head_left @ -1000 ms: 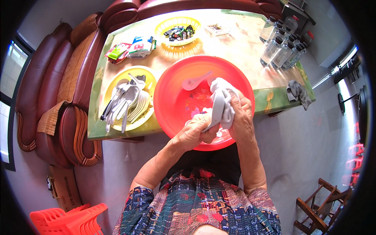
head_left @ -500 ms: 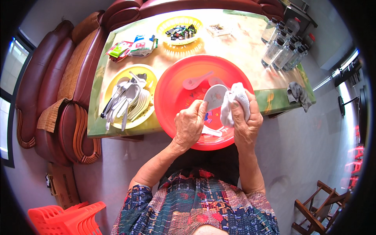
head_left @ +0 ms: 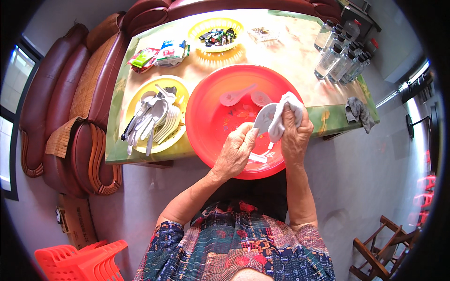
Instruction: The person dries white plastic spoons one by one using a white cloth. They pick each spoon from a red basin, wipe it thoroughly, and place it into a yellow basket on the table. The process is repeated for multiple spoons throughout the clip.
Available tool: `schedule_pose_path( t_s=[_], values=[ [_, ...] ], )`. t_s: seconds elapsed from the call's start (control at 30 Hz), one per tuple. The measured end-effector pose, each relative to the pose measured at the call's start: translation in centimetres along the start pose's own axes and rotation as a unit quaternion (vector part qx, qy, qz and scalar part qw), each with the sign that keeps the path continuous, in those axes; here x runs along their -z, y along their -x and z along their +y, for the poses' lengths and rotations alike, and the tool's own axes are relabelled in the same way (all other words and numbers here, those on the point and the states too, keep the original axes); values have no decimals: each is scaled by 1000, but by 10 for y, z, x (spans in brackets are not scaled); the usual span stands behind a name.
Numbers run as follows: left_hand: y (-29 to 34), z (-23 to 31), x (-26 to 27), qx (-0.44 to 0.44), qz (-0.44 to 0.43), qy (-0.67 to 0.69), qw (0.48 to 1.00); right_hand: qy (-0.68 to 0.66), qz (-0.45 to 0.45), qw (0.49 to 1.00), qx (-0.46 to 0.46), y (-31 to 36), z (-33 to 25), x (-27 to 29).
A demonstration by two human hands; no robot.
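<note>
A: Red plastic basin (head_left: 206,126) is the landmark. Over its near right rim, the left hand (head_left: 236,154) pinches a white ceramic spoon (head_left: 264,119) by the handle end; the right hand (head_left: 295,133) is closed around a white cloth (head_left: 286,112) pressed on the spoon's bowl.

B: Risk?

A: Probably slippage: a wet spoon held only by fingertips could drop onto the 2 spoons (head_left: 246,97) lying inside the basin and chip.
</note>
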State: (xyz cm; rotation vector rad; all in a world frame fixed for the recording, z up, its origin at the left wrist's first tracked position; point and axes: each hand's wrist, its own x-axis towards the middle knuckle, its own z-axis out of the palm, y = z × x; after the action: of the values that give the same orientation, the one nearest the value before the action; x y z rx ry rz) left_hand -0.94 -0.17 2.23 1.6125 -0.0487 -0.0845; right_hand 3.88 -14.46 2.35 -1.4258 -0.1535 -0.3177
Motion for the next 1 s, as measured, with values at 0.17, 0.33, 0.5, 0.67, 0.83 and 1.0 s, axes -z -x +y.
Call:
schedule_pose_path(
  t_s=[0.17, 0.33, 0.5, 0.67, 0.83, 1.0],
  values=[
    [-1, -11, -17, -62, 80, -2, 995, -55, -5, 994, -96, 7, 26, -15],
    [3, -5, -15, -66, 97, -19, 993, -212, -72, 957, -184, 15, 7, -22],
    [7, 8, -13, -17, 21, -66, 997, -190, -63, 970, -141, 10, -1, -15],
    [-3, 25, 17, -214, 188, -269, 920, -13, -139, 985, -100, 0, -26, -3],
    [-14, 37, 23, -287, 86, -321, 898, 121, -221, 968, -15, -2, -28, -7],
    [-15, 33, 28, -340, 49, -293, 892, 80, -229, 970, 11, -6, -21, -2]
  ],
)
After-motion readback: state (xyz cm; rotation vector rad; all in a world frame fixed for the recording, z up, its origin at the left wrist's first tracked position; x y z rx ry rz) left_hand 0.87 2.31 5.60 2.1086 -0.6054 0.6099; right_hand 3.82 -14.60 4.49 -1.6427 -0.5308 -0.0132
